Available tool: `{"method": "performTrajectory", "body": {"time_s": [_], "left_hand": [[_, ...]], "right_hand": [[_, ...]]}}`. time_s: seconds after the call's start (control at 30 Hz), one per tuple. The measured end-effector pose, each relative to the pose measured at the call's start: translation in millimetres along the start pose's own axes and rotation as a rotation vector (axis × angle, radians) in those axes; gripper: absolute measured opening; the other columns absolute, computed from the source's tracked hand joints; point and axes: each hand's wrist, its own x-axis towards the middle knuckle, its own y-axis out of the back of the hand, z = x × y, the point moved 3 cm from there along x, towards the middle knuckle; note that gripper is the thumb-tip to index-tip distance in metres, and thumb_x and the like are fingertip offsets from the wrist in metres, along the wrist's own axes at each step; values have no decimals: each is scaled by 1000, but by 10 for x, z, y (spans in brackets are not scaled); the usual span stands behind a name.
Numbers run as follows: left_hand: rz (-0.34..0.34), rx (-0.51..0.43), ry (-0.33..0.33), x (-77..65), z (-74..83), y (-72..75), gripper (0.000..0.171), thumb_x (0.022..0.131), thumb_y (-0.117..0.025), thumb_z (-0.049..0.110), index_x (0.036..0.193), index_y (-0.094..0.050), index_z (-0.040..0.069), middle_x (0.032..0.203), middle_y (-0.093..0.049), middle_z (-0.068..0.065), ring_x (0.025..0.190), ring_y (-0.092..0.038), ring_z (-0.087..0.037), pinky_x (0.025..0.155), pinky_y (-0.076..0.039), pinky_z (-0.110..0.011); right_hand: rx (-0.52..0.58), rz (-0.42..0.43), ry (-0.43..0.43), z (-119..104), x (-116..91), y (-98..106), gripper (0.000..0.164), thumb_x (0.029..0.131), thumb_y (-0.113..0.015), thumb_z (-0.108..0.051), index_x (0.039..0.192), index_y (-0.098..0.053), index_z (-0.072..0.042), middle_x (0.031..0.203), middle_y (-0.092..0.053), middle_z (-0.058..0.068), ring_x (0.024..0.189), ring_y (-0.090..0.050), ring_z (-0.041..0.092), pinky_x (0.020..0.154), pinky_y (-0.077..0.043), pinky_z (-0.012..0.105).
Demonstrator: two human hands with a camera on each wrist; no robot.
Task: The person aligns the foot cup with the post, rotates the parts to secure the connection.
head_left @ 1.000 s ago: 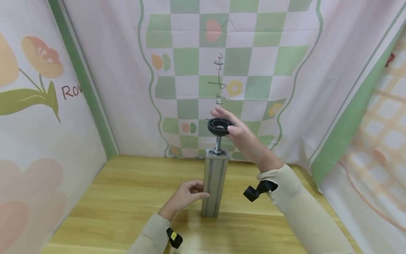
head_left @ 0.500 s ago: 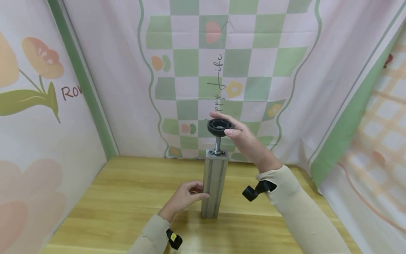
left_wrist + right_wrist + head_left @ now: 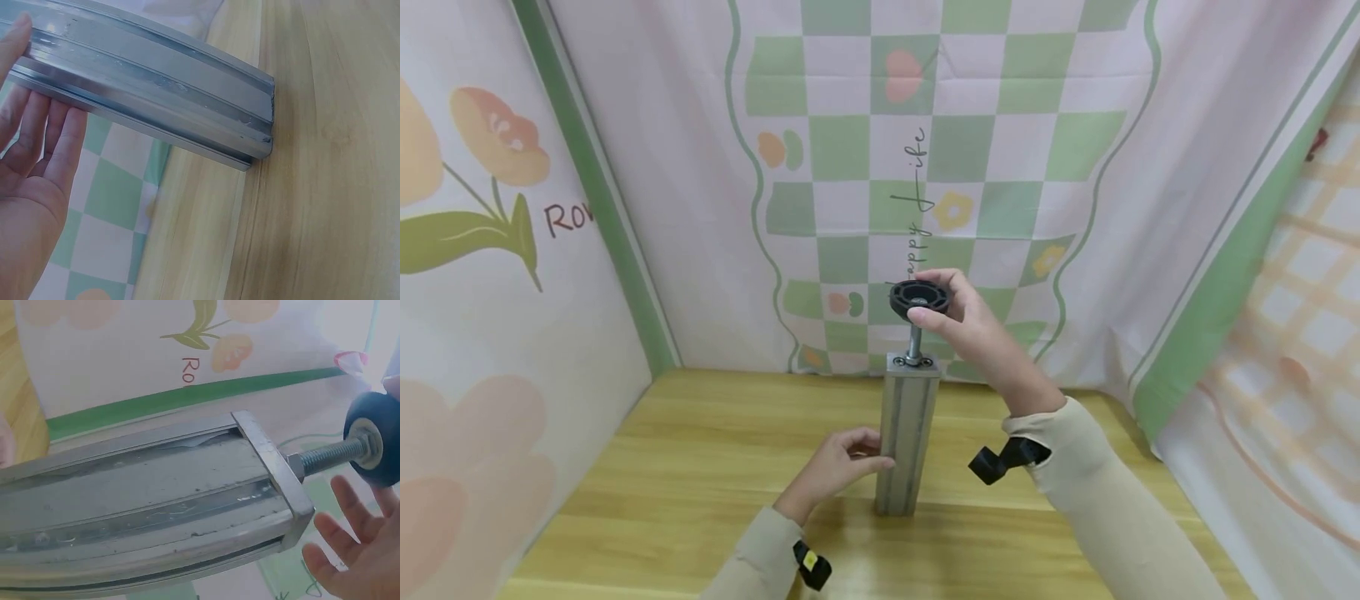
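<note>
An aluminium profile [image 3: 906, 442] stands upright on the table, its lower end on the wood in the left wrist view. My left hand [image 3: 837, 467] grips it low down, thumb on the near face and fingers behind. From its end plate [image 3: 275, 469] rises a threaded rod [image 3: 334, 456] with a nut [image 3: 294, 465] at the base. On top of the rod sits a round black levelling foot [image 3: 901, 305], hollow side up. My right hand [image 3: 977, 329] pinches its rim, thumb at the near side and index finger at the far side; the other fingers spread below it in the right wrist view.
The wooden table [image 3: 700, 467] extends around the profile. Behind it hangs a green-and-white checked curtain [image 3: 842, 150], close beyond the table's back edge. Patterned cloth walls [image 3: 475, 333] stand on both sides. Small black cameras [image 3: 1000, 458] are strapped at the wrists.
My right thumb has slid left along the near side of the foot's rim, and the index finger has curled in at the far side. The profile and my left hand stay put.
</note>
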Motion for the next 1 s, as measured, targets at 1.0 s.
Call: {"method": "performTrajectory", "body": {"time_s": [1.0], "left_hand": [[0,-9,4,-3,12,-1,31,88,-81,26,111,-70,8,103,-69,-2,97,-65,-18,86,-55,-28]], "right_hand": [[-9,15,250,-71,-8,-77,62,97,-46,-26,152,-31,-3,153,-38,11,138,-37,29,112,-32,46]]}}
